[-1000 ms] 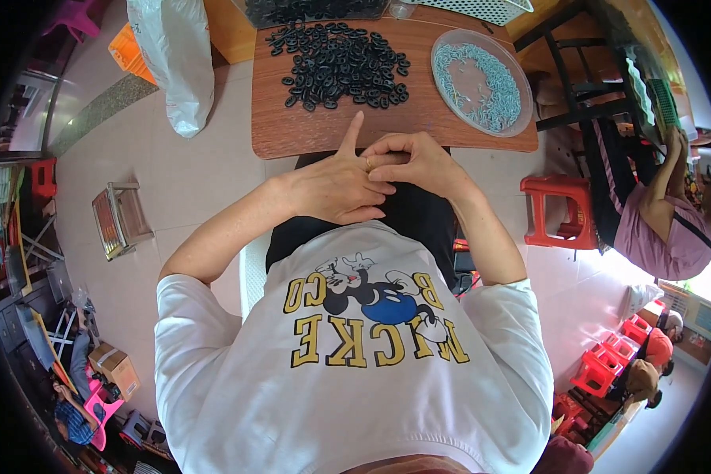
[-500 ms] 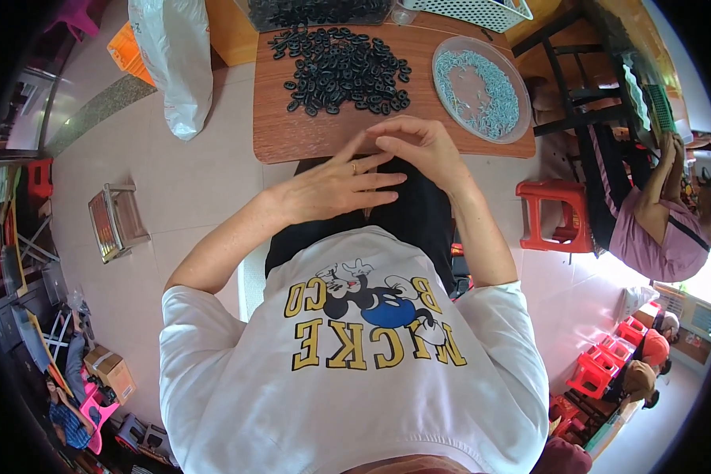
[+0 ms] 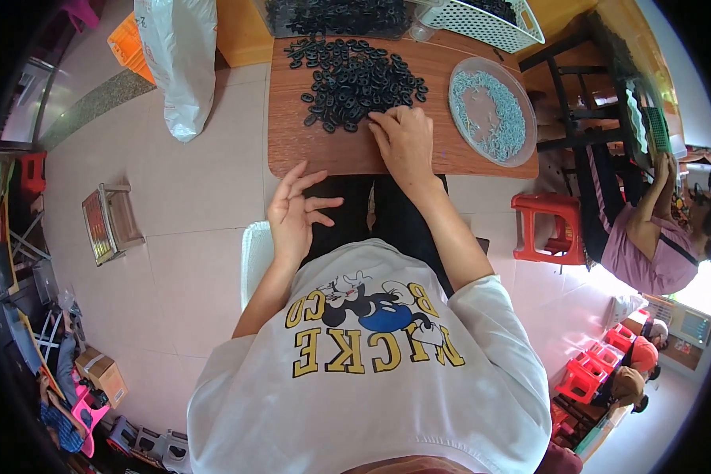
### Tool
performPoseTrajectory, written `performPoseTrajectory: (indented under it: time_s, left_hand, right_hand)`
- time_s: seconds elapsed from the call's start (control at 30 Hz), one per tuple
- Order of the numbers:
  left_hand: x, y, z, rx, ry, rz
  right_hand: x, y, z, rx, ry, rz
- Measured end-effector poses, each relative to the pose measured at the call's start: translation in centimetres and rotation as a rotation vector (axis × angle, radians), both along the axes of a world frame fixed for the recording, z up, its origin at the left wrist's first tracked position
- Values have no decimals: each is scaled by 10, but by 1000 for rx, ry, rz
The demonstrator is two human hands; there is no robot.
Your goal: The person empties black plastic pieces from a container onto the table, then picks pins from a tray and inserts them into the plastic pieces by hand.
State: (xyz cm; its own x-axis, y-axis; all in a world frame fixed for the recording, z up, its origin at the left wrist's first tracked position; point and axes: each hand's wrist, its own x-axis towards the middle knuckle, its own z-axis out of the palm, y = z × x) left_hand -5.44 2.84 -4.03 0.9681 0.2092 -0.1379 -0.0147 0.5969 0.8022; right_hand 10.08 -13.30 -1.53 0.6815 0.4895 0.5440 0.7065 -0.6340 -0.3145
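Observation:
My right hand (image 3: 405, 146) reaches over the brown table (image 3: 324, 150), its thumb and fingers pinched at the near edge of a heap of black oval pieces with holes (image 3: 359, 87). One black piece seems to be at those fingertips, mostly hidden by them. My left hand (image 3: 292, 217) is held above my lap, just off the table's near edge, palm turned up and fingers apart. Nothing shows in it. To the right of the heap stands a round clear tray (image 3: 456, 107) with many small light-blue pieces (image 3: 507, 126) in it.
At the table's far side are a clear bin (image 3: 340, 31) of black pieces and a white perforated basket (image 3: 482, 30). A white sack (image 3: 180, 71) stands on the left floor, a red stool (image 3: 549, 225) at the right. Another person (image 3: 648, 245) sits farther right.
My hands, together above my lap before, are now apart. The right has gone forward to the heap; the left has drawn back leftward and opened. The view has shifted slightly.

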Motion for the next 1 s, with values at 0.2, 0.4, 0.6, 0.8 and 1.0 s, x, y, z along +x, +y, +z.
performPoseTrajectory:
  time_s: [0.2, 0.4, 0.6, 0.8, 1.0]
  left_hand:
    - [-19, 3, -23, 56, 96, 32]
    - [-2, -3, -10, 215, 95, -35]
    - [34, -22, 24, 445, -82, -63]
    - [94, -51, 50, 909, -262, -111]
    - [178, -119, 96, 1156, -381, -275]
  right_hand:
    - [16, 9, -3, -107, 3, -44]
    - [23, 3, -9, -90, -103, -4]
    - [11, -22, 14, 722, 514, -166]
    - [-48, -74, -11, 1367, 1140, -58]
    - [-83, -101, -68, 1440, 1528, 63]
